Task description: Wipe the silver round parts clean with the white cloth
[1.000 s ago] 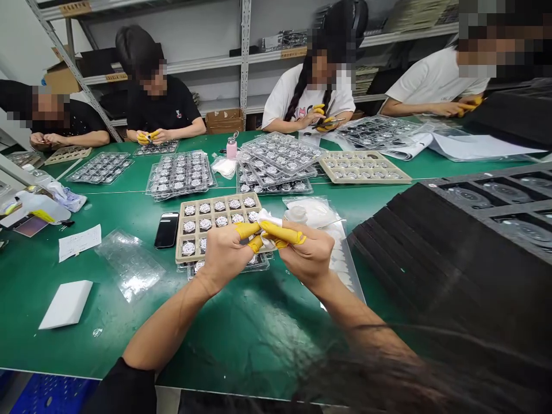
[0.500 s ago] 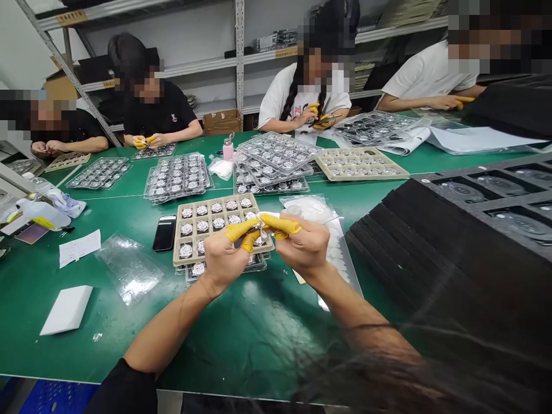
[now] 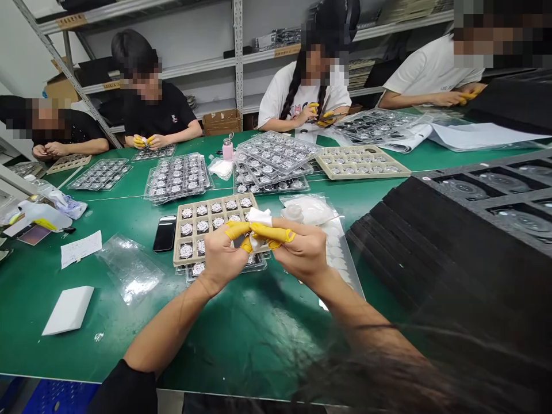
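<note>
My left hand (image 3: 222, 256) and my right hand (image 3: 302, 250) meet above the near edge of a beige tray (image 3: 181, 236) of round silver parts. Both wear yellow finger cots. Their fingertips pinch a white cloth (image 3: 259, 217) together, with a small part hidden inside it. Under the beige tray lies a clear plastic tray (image 3: 196, 270). A bag of white cloths (image 3: 317, 210) lies just right of my hands.
A black phone (image 3: 165, 233), a paper slip (image 3: 81, 248), a clear wrapper (image 3: 129, 270) and a white pad (image 3: 69, 309) lie to the left. Black foam trays (image 3: 452, 247) fill the right. Stacks of clear trays (image 3: 179, 175) and several seated co-workers are across the green table (image 3: 259, 333).
My hands stayed together over the tray, shifting slightly up and left; the white cloth bunches up more above my fingertips now. The camera view drifted a little.
</note>
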`<state>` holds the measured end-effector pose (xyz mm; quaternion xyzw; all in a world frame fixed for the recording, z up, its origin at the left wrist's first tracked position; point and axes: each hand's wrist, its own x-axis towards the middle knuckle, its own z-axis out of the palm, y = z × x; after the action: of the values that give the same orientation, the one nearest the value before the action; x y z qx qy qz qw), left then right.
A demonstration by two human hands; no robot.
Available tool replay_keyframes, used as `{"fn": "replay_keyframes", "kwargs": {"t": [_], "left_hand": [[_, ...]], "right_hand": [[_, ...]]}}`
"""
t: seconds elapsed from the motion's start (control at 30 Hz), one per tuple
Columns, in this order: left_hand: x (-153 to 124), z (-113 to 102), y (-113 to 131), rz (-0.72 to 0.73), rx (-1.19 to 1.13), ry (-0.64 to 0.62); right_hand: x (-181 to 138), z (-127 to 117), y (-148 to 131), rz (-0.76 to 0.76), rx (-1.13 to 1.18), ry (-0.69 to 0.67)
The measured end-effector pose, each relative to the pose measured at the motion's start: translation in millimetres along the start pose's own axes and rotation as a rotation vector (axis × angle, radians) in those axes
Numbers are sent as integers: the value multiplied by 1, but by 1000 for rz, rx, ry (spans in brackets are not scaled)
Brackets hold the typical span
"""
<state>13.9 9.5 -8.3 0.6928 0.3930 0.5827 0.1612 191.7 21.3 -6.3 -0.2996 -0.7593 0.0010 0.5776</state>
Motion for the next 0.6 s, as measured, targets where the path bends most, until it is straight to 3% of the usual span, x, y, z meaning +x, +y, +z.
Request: {"fn": "replay_keyframes", "kwargs": {"t": [0.23,0.4,0.5,0.6], "left_hand": [[-2,1,5,-19,13,74],[-2,7,3,-137,-103,76],[3,7,5,-271,-288,116],[11,5,8,-399,-474,155]], "right_hand": [[5,-1,15,-51,-84,57],[9,-14,9,-201,-531,-16],[12,-23,8,-81,-647,-130],[13,-24,9,109,-428,-71]]}}
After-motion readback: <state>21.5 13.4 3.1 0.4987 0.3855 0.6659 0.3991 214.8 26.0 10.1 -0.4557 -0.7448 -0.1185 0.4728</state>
